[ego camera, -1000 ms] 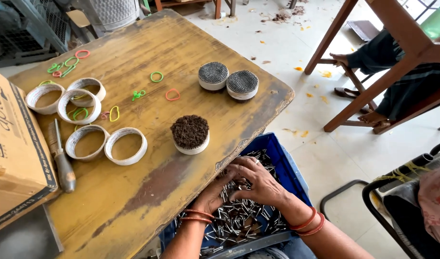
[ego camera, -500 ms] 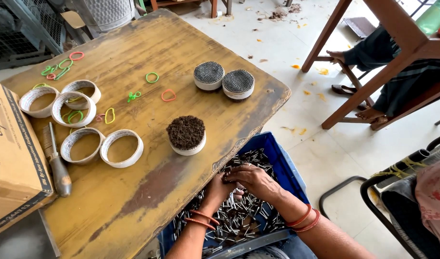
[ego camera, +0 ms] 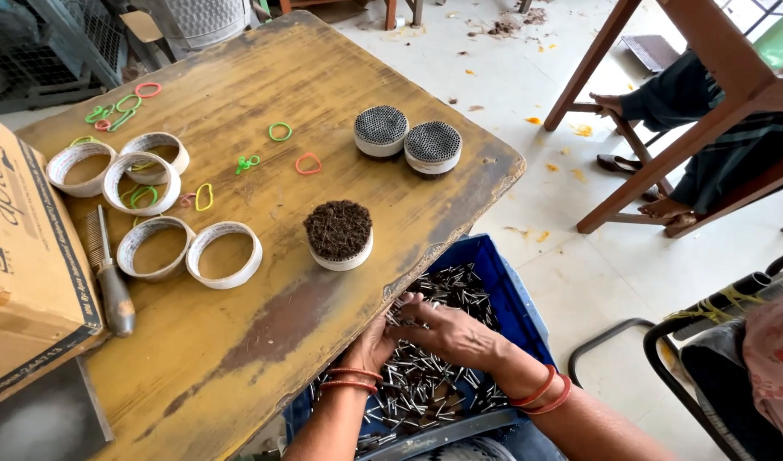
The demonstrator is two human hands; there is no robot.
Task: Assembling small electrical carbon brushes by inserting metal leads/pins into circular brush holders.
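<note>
A blue plastic crate (ego camera: 499, 275) sits below the table's near edge, filled with several small dark and silvery sticks (ego camera: 426, 384). Both my hands are down in it. My left hand (ego camera: 373, 341) is tucked under the table edge, closed around a bunch of the sticks. My right hand (ego camera: 447, 331) lies palm down over the pile, fingers curled onto the same bunch. Red bangles circle both wrists. On the worn yellow table (ego camera: 263, 341) stands a white ring packed with brown sticks (ego camera: 338, 234).
Two filled grey rings (ego camera: 408, 139) stand at the table's far right. Several empty white rings (ego camera: 157, 205), coloured rubber bands (ego camera: 280, 131), a wooden-handled tool (ego camera: 111, 282) and a cardboard box (ego camera: 20, 282) lie left. Another person's feet (ego camera: 635, 158) rest under a wooden frame at right.
My hands have shifted slightly within the crate, gathering sticks together nearer the table edge. The view has tilted a little.
</note>
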